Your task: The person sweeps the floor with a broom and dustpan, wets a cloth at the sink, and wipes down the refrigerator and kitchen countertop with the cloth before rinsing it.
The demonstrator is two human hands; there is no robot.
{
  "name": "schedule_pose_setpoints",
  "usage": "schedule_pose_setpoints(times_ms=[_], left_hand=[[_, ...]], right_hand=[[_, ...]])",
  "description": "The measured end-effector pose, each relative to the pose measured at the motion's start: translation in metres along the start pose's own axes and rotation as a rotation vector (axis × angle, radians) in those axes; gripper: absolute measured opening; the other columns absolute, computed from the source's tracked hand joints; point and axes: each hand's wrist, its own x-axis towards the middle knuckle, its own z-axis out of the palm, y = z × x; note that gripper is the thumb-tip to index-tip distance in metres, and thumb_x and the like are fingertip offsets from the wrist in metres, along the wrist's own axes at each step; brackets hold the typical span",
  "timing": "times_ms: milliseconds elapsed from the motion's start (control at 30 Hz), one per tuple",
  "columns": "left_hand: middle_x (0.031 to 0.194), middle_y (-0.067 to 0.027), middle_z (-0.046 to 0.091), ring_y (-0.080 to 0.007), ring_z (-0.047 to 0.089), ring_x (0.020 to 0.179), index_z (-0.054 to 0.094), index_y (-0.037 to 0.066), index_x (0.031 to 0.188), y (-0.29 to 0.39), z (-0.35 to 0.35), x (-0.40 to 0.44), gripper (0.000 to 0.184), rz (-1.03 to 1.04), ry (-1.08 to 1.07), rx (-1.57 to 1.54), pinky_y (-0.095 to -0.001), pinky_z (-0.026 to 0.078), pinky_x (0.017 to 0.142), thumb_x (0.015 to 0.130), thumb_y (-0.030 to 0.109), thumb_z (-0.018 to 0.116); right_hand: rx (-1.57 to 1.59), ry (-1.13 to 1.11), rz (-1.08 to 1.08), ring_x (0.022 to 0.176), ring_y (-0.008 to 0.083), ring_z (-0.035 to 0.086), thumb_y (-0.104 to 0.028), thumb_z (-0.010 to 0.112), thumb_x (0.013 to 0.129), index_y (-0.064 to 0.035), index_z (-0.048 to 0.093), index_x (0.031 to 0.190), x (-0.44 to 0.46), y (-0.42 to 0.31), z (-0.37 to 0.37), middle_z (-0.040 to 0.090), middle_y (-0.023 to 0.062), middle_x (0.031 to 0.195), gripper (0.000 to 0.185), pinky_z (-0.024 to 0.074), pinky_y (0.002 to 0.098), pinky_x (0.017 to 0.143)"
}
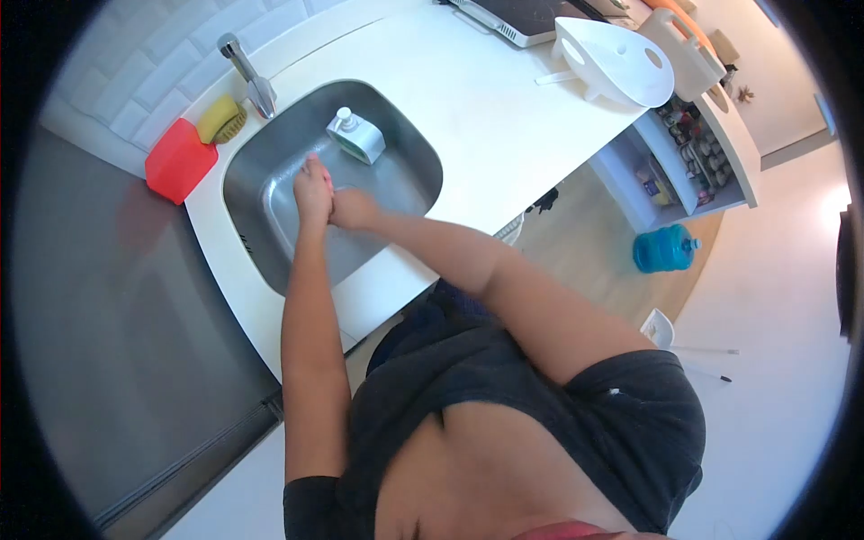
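Over the steel sink [409,193], my left hand [312,193] and my right hand [354,209] are pressed together, the left fingers pointing toward the back of the basin. Both hands look closed against each other. A bit of pink shows between them, and I cannot make out whether it is a fingertip or a held thing. Just beyond the hands, inside the basin, is a white pump soap bottle [358,137] with a greenish label. The faucet [248,77] stands at the sink's back left corner, its spout pointing away from the hands.
Left of the sink are a red plastic container [181,162] and a yellow-green scrub brush [221,121]. On the white counter [481,117], a white plastic stand [616,61] and a beige jug [681,54] sit at the far right. A blue water bottle [664,248] lies on the floor by a shelf [643,184].
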Motion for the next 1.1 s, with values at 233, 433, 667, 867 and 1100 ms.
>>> schedule_pose_setpoints(times_ms=[233,433,667,867,1100], left_hand=[[0.131,-0.0073,0.044,-0.0195,0.045,0.115,0.039,0.011,0.136,0.021,-0.024,-0.008,0.063,-0.042,-0.298,-0.906,-0.0399,0.037,0.1,0.091,0.055,0.03],[0.141,-0.0084,0.033,-0.0246,0.034,0.128,0.033,0.016,0.139,0.037,-0.022,-0.016,0.066,-0.159,-0.395,-0.57,-0.0447,0.028,0.105,0.089,0.059,0.036],[0.148,-0.0098,0.018,-0.0337,0.018,0.135,0.052,0.024,0.127,-0.04,-0.056,0.021,0.054,0.067,-0.221,0.84,-0.06,0.018,0.104,0.081,0.052,0.056],[0.148,-0.0073,0.018,-0.0309,0.013,0.137,0.053,0.026,0.125,-0.004,-0.039,0.004,0.054,-0.006,-0.167,0.914,-0.0673,0.012,0.101,0.079,0.054,0.056],[0.146,-0.0095,0.024,-0.0318,0.01,0.138,0.055,0.024,0.123,0.022,0.001,-0.003,0.052,0.027,-0.262,1.171,-0.066,0.001,0.103,0.08,0.053,0.054]], right_hand=[[0.484,0.08,-0.263,0.074,0.0114,0.053,-0.034,0.071,0.077,-0.0055,0.06,0.086,-0.005,0.036,-0.051,0.058,0.0026,0.077,0.032,0.0432,0.0283,0.065],[0.677,0.298,-0.272,0.071,0.0056,0.045,-0.024,0.068,0.078,-0.012,0.051,0.078,-0.046,0.035,-0.109,0.05,-0.0037,0.074,0.02,0.0389,0.0233,0.063],[0.208,0.449,-0.133,0.061,0.0115,0.054,-0.03,0.066,0.08,-0.0072,0.052,0.083,-0.154,0.037,-0.2,0.056,0.0063,0.071,0.026,0.0443,0.0258,0.051],[-0.418,0.322,-0.313,0.115,0.0245,0.049,-0.058,0.045,0.084,-0.0196,0.061,0.112,-0.167,0.104,-0.104,0.054,0.007,0.124,0.051,0.0343,0.0513,0.092],[-0.606,0.496,-0.234,0.132,0.0252,0.032,-0.048,0.034,0.092,-0.0311,0.044,0.131,-0.164,0.135,-0.065,0.035,-0.0021,0.143,0.043,0.0205,0.0537,0.103]])
